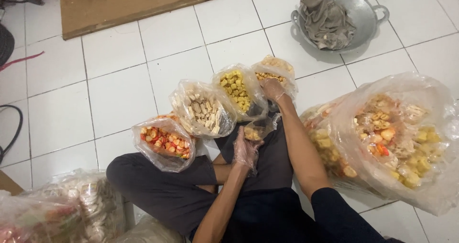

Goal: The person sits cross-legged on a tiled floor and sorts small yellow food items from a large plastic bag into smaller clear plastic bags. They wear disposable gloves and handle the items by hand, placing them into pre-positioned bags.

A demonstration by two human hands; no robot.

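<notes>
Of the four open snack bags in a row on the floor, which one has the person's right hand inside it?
The far-right bag of pale brown pieces; the right hand reaches in. The other three stand untouched.

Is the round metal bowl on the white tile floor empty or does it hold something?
Not empty: the round metal bowl holds a crumpled grey cloth.

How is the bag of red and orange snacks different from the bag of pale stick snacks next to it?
The red and orange snack bag holds small, rounded, bright pieces; the pale stick snack bag holds long, cream-coloured sticks. The red and orange snack bag sits nearest the person's knee, while the pale stick snack bag sits farther out on the white tile floor. Both are clear plastic bags, open at the top, and neither hand touches them.
</notes>
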